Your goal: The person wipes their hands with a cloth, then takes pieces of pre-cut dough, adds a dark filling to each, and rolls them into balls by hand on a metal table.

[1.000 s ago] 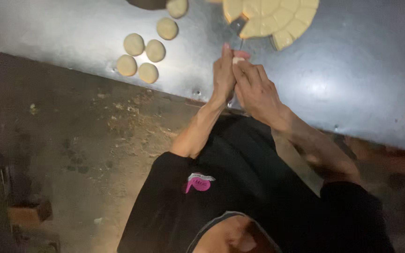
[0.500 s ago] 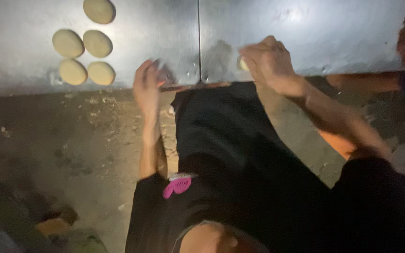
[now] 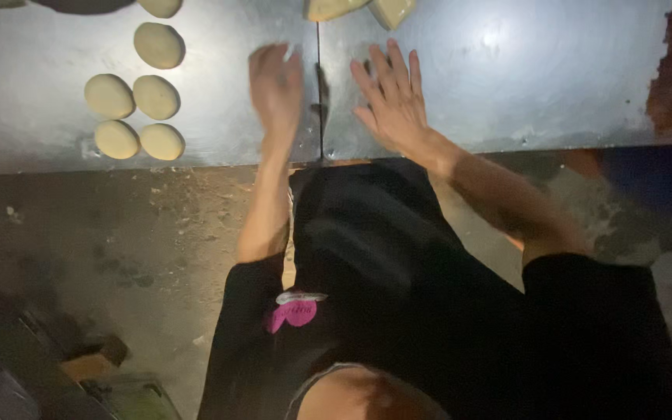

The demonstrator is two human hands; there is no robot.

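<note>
Two bare hands lie over the metal table [image 3: 507, 85]: one left hand [image 3: 275, 82] and one right hand [image 3: 393, 105], each with its fingers spread and holding nothing.

Five whole round dough balls show on the left part of the table: one [image 3: 159, 45] set higher up, then four in a block of two rows, namely [image 3: 109, 96], [image 3: 155, 96], [image 3: 117, 139] and [image 3: 162, 141]. A sixth dough ball [image 3: 160, 6] is cut off by the top edge.

Two cut dough pieces reach in at the top edge: one [image 3: 332, 8] and another [image 3: 390, 11].

The table top is made of two metal sheets, with one seam [image 3: 320, 78] running between them.
</note>
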